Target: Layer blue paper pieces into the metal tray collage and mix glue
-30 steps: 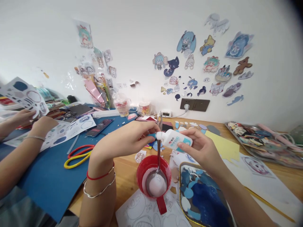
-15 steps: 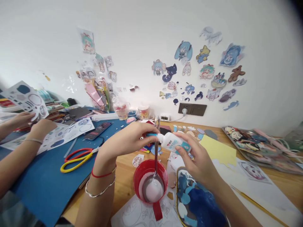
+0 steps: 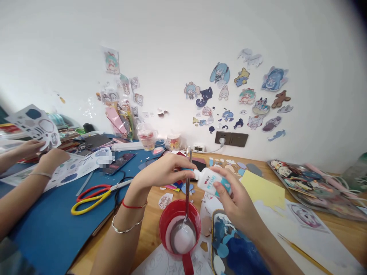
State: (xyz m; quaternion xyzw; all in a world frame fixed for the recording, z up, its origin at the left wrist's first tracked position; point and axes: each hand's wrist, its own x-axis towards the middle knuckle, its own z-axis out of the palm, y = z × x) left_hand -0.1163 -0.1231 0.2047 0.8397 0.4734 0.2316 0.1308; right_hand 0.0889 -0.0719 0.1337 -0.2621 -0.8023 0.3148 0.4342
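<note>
My right hand (image 3: pixel 236 194) is wrapped round a white glue bottle (image 3: pixel 210 181) with a light-blue label, tilted so its nozzle points left. The fingers of my left hand (image 3: pixel 169 170) pinch the blue cap (image 3: pixel 187 169) at the nozzle; whether cap and nozzle are joined I cannot tell. Below both hands stands a red mug (image 3: pixel 164 229) holding whitish liquid. A metal spoon (image 3: pixel 187 198) leans upright in it, its bowl in the liquid and its handle passing close to my left fingertips.
Left lie red-and-yellow scissors (image 3: pixel 91 198), a phone (image 3: pixel 120 163) and another person's hands (image 3: pixel 53 162) with a printed sheet (image 3: pixel 37 124). A tray (image 3: pixel 212 244) of blue paper scraps sits right of the mug. Farther right are yellow paper (image 3: pixel 263 187) and tweezers (image 3: pixel 301 252).
The view has tilted up slightly, so the wall stickers sit lower. My hands keep their hold on the bottle and cap, with little movement between them.
</note>
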